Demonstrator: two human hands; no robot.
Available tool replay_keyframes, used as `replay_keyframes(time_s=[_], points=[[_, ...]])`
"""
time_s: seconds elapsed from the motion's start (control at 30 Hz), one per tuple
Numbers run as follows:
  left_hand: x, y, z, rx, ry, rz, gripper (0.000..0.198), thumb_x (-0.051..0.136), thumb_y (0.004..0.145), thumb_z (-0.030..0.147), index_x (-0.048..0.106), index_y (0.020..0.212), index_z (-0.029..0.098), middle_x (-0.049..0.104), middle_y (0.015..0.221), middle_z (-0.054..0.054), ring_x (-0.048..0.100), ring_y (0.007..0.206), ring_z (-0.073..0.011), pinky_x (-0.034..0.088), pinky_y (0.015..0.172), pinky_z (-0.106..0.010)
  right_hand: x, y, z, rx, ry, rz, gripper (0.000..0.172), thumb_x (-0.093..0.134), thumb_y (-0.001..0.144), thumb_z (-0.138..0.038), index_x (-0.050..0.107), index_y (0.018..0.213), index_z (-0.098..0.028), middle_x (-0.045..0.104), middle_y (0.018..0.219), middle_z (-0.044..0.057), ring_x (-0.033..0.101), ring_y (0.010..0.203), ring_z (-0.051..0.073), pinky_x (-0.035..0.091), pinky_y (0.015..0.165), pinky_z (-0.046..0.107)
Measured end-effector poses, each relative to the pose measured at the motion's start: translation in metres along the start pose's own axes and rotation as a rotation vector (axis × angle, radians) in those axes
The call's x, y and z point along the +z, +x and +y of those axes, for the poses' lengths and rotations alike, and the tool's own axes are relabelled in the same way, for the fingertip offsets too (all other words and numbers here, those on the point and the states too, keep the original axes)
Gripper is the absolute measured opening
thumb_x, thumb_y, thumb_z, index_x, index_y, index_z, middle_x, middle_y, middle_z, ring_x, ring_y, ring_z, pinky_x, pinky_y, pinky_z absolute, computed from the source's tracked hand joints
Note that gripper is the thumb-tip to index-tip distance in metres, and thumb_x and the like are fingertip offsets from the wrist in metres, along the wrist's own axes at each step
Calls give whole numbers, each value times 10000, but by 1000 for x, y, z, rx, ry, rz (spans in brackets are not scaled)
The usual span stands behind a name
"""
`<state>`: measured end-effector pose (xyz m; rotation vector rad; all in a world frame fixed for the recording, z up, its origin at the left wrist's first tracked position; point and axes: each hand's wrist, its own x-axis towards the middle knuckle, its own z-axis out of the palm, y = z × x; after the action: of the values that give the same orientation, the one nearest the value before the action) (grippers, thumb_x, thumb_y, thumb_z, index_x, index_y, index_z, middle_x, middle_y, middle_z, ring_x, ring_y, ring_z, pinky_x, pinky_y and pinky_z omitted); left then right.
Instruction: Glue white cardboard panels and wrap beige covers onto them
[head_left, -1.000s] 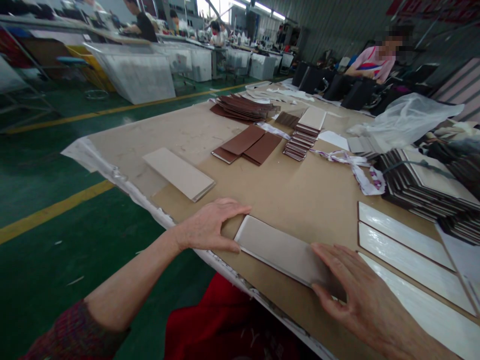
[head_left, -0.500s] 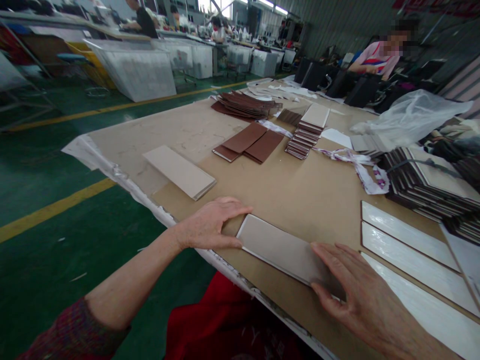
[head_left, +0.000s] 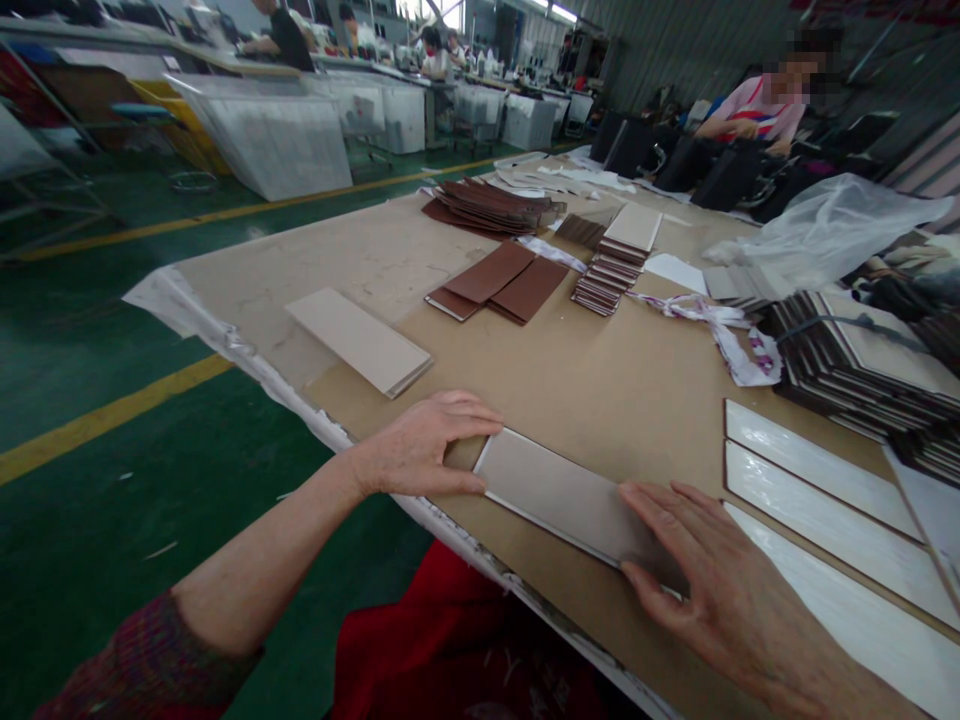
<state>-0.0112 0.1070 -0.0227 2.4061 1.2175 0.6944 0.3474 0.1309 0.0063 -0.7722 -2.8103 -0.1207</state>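
Observation:
A flat beige rectangular panel [head_left: 555, 490] with a pale rim and thin dark edge lies on the brown tabletop in front of me. My left hand [head_left: 431, 445] grips its left end, the thumb at the near corner and the fingertips at the far corner. Across the right part of the panel, my right hand [head_left: 690, 560] has its thumb on the near long edge and its fingers over the far side, hiding the right end. Just right of that hand lie glossy white strips [head_left: 825, 530] with dark edges, side by side.
Beige boards [head_left: 360, 340] lie at the table's left. Farther back are brown panels [head_left: 502, 280], a stack of thin panels [head_left: 619, 255] and brown sheets [head_left: 487, 208]. Dark-edged bundles [head_left: 862, 350] stand right, below clear plastic [head_left: 840, 225]. Another person [head_left: 765, 110] works at the far right.
Both hands stay at the same places on the beige panel, which has not visibly moved. The other person's hands at the far right have shifted slightly.

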Motion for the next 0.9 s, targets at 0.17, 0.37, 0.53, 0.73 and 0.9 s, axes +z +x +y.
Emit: replay_keyframes(time_s=[0.17,0.37,0.53,0.73,0.9], points=[[1,0,-2,4,-1,4,671,720,799,560,560,1353,215,623,1337,-102,539,1236,-283,389,1086,-471,1,0,1,-16,-15,-8,476,545,862,-241,502,1323,-133,681,1211,157,678,1058,283,535,962,549],[2,0,-2,8,-11,12,670,733,790,552,561,1355,236,629,1326,-96,546,1224,-283,392,1082,-480,3,-1,1,-29,-15,-20,478,555,868,-237,500,1327,-117,674,1220,164,668,1078,286,519,986,558],[2,0,-1,0,-9,20,661,733,788,552,577,1345,231,632,1323,-98,543,1220,-284,393,1078,-482,3,-3,1,-26,-16,-21,468,554,879,-241,500,1327,-117,668,1233,161,657,1094,286,501,1004,563],[3,0,-2,13,-9,21,682,743,778,554,578,1345,213,630,1320,-110,541,1221,-284,395,1077,-474,3,-2,0,-24,-5,-33,467,562,870,-248,504,1314,-118,667,1237,169,658,1092,292,497,1005,576],[3,0,-2,-1,-2,11,694,747,768,570,576,1348,229,625,1332,-103,541,1223,-284,400,1073,-479,5,-1,0,-7,4,-39,472,574,848,-227,510,1305,-123,661,1248,166,653,1098,291,488,1012,582]])
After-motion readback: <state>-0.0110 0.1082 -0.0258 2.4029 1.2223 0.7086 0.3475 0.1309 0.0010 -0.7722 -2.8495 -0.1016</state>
